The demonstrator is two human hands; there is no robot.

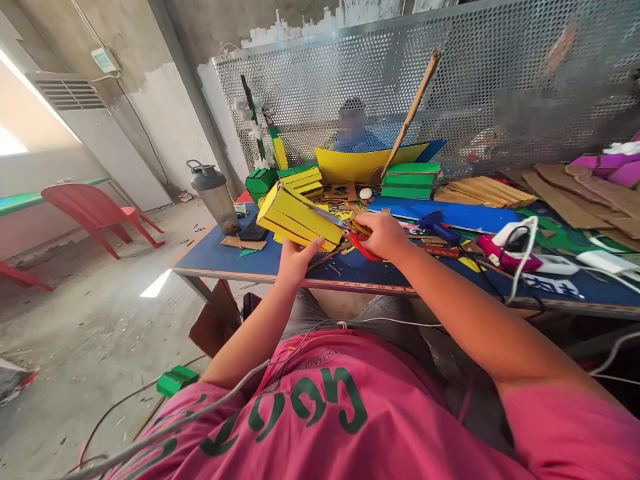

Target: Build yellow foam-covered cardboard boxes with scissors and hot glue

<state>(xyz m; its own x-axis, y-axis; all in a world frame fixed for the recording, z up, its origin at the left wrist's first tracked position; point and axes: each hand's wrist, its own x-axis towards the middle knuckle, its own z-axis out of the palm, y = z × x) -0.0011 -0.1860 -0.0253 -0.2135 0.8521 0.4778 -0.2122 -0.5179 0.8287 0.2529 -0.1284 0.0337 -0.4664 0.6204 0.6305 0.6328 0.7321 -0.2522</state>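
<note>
My left hand [296,259] grips a yellow cardboard box piece [295,215] from below and holds it tilted above the blue table [215,257]. My right hand [383,233] is closed round red-handled scissors [361,244]. Their blades [325,215] reach left onto the yellow piece's upper edge. Both hands hover near the table's front edge.
A shaker bottle [215,195] and a dark phone [254,230] sit at the table's left. Green and yellow boxes [410,180], cardboard sheets [483,192], a blue glue gun [436,223] and cables [520,260] crowd the right. A perforated metal screen [400,87] stands behind. Red chair [97,213] at left.
</note>
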